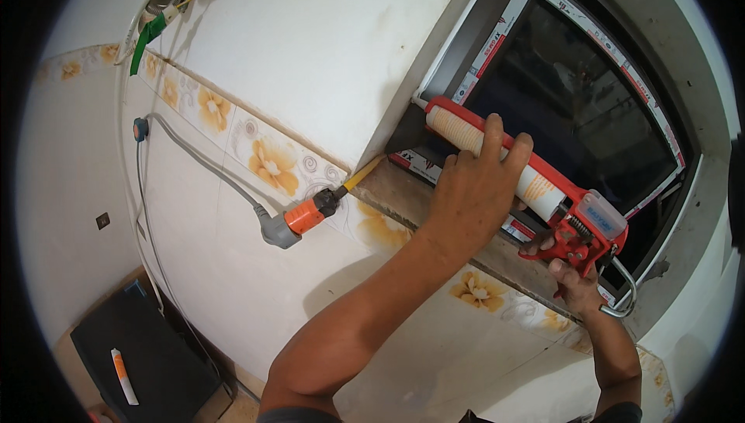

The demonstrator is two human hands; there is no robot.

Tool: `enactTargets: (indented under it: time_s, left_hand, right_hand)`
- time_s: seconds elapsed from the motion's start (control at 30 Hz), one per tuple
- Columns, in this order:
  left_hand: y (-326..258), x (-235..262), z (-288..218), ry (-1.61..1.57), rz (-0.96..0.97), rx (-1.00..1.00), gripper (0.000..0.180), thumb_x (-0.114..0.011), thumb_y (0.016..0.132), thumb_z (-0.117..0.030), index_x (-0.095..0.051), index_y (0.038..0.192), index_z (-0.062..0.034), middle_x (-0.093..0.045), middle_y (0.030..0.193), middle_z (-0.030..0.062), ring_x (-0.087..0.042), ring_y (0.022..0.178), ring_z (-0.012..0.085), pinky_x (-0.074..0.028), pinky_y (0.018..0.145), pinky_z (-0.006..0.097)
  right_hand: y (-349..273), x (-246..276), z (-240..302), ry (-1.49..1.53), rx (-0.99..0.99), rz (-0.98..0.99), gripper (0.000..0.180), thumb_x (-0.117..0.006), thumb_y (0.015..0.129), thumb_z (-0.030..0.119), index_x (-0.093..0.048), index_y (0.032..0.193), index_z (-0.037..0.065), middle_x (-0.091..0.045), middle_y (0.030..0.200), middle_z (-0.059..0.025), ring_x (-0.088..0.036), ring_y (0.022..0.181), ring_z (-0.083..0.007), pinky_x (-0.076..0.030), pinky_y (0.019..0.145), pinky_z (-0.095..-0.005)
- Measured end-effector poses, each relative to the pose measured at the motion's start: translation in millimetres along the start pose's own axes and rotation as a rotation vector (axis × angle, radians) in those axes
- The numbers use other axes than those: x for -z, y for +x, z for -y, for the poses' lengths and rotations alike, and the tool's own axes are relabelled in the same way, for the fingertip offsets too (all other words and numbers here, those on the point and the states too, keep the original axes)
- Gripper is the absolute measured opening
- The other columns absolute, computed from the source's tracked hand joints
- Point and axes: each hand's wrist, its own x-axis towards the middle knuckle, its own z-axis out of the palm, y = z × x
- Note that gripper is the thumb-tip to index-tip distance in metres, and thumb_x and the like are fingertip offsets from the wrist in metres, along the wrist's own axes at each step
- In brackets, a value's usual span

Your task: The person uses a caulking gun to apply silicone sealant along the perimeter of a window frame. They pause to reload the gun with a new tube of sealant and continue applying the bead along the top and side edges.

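A red caulking gun [560, 172] with a white and tan sealant cartridge [543, 192] slants across the dark window frame [446, 66]. Its nozzle tip [420, 102] is at the frame's left side, by the edge of the white wall; whether it touches is too small to tell. My left hand [477, 190] wraps over the cartridge from above, its fingers curled around the barrel. At the gun's rear, my right hand [570, 272] grips the handle and trigger, partly hidden by the red body. Beyond the gun is the dark glass pane [574, 81], edged with printed protective tape.
Below the window runs a dusty sill [400, 198]. An orange and black plug [310, 213] with a yellow lead joins a grey cable [202, 159] left of it. Lower left, a white and orange tube [123, 376] lies on a black box [167, 353]. Loose wires [174, 8] hang upper left.
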Motion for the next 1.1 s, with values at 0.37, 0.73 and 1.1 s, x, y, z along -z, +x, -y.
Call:
enactTargets:
  time_s: [0.37, 0.73, 1.1]
  left_hand:
    - [-3, -4, 1, 0.096, 0.042, -0.035, 0.064, -0.078, 0.083, -0.011, -0.051, 0.141, -0.0053, -0.047, 0.143, 0.0318, -0.075, 0.08, 0.0359, -0.063, 0.074, 0.043]
    - [-6, -1, 0, 0.097, 0.08, -0.027, 0.051, -0.071, 0.087, -0.009, -0.052, 0.134, -0.0041, -0.05, 0.138, 0.0298, -0.076, 0.072, 0.0344, -0.064, 0.066, 0.041]
    - [-10, -3, 1, 0.091, 0.102, -0.002, 0.055, -0.078, 0.085, -0.015, -0.05, 0.13, -0.0034, -0.054, 0.134, 0.0272, -0.076, 0.071, 0.0345, -0.064, 0.059, 0.04]
  right_hand:
    - [3, -2, -9, 0.048, 0.081, 0.02, 0.034, -0.07, 0.095, 0.023, -0.059, 0.12, 0.003, -0.068, 0.112, -0.0141, -0.066, 0.111, -0.0277, -0.052, 0.102, -0.0467]
    - [1, 3, -16, -0.025, 0.084, 0.0, 0.042, -0.07, 0.095, 0.037, -0.066, 0.115, 0.0, -0.071, 0.11, -0.015, -0.067, 0.109, -0.0287, -0.051, 0.101, -0.0453]
    - [0, 9, -16, -0.065, 0.049, 0.03, 0.041, -0.069, 0.094, 0.034, -0.067, 0.116, -0.001, -0.073, 0.112, -0.0142, -0.067, 0.113, -0.0289, -0.05, 0.103, -0.0449]
